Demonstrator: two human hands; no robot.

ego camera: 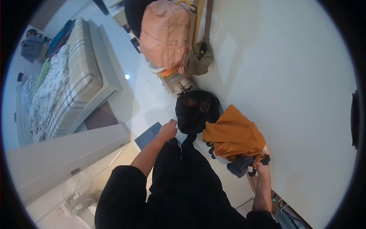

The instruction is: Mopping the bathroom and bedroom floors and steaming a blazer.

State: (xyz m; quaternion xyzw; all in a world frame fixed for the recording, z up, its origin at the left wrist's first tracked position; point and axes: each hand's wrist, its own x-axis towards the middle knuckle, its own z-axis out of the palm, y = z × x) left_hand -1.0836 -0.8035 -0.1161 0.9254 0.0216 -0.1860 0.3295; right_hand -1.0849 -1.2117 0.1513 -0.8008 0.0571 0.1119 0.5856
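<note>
My right hand (264, 160) is closed round the edge of a bundle of clothes, partly hidden by the cloth. On top of the bundle lies an orange garment (237, 134); a dark grey piece (241, 167) with a white tag hangs below it. My left hand (168, 130) holds nothing visible, its fingers loosely bent, just left of a black bag or basket (197, 111). That black thing stands by the wall, and the orange cloth is beside its right edge.
A pink backpack (165, 34) and an olive bag (201, 58) hang above light shoes (183, 86) on a low rack. A grey mat (148, 136) lies by my feet. At left are a door (65, 154) and a bed (83, 83); hung clothes (288, 219) show lower right.
</note>
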